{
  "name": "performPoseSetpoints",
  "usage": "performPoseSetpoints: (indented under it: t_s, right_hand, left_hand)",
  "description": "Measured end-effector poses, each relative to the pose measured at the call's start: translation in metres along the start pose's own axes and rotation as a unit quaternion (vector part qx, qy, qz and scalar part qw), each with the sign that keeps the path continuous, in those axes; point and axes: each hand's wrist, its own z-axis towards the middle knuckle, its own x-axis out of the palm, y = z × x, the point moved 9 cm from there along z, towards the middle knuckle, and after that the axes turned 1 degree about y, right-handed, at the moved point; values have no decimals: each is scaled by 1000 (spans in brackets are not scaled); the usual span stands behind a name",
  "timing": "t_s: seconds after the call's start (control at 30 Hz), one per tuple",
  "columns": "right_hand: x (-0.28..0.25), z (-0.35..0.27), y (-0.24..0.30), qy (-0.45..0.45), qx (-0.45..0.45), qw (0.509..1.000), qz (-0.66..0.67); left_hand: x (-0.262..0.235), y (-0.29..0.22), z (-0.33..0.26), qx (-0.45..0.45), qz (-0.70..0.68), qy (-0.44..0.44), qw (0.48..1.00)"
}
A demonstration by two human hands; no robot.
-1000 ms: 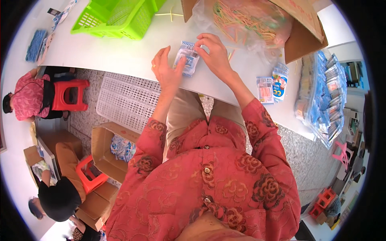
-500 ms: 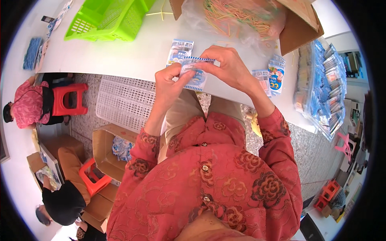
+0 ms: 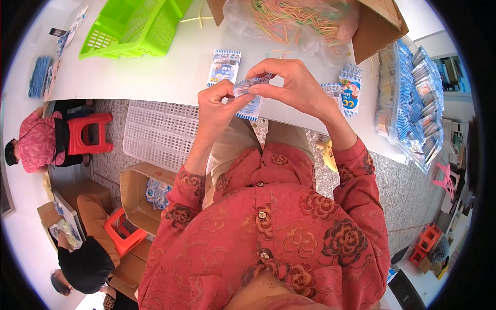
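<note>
A small blue-and-white plastic packet point(image 3: 250, 110) is held between my two hands over the table's near edge. Its upper part is bent over, and its striped lower edge hangs below my fingers. My left hand point(image 3: 219, 106) pinches the packet's left side between thumb and fingers. From the right, my right hand point(image 3: 289, 85) is closed on the folded upper part. Just behind my left hand, another such packet point(image 3: 224, 67) lies flat on the white table point(image 3: 155, 77). Beyond my right wrist lie a packet with a colourful print point(image 3: 351, 92) and a paler packet point(image 3: 332, 91), partly overlapping.
A bright green basket point(image 3: 147, 36) stands at the back left. A cardboard box point(image 3: 380, 31) holds a clear bag of thin coloured strips point(image 3: 297, 20). On the right, a clear tray point(image 3: 395, 132) is full of packets. Two people sit at the left near red stools point(image 3: 92, 133).
The packet's upper part, flat before, is now folded down between my fingers. My hands stay at about the same place. The view has shifted slightly.
</note>
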Motion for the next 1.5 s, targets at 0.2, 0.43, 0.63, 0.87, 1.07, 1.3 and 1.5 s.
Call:
performPoseSetpoints:
  t_s: [0.2, 0.43, 0.63, 0.87, 1.07, 1.3, 1.5]
  right_hand:
    - [3, 0, 5, 9, 4, 1000, -2]
    - [9, -9, -34, -27, 123, 982, 140]
    - [7, -11, -37, -16, 121, 983, 136]
    - [-4, -12, -8, -41, 9, 997, -69]
    - [-11, -15, 15, -81, -21, 996, -28]
    - [-30, -36, 39, -144, -48, 983, -102]
    - [-14, -39, 49, -115, -92, 968, -201]
  left_hand:
    - [13, 19, -5, -86, -54, 68, 992]
    - [6, 31, -9, -136, -50, 41, 989]
    - [4, 25, -9, -104, -15, 44, 993]
    - [12, 7, -13, -70, 42, 34, 996]
    - [9, 10, -19, -59, 11, -2, 998]
    - [9, -1, -14, -16, 4, -60, 998]
    - [14, -23, -19, 103, 134, -71, 983]
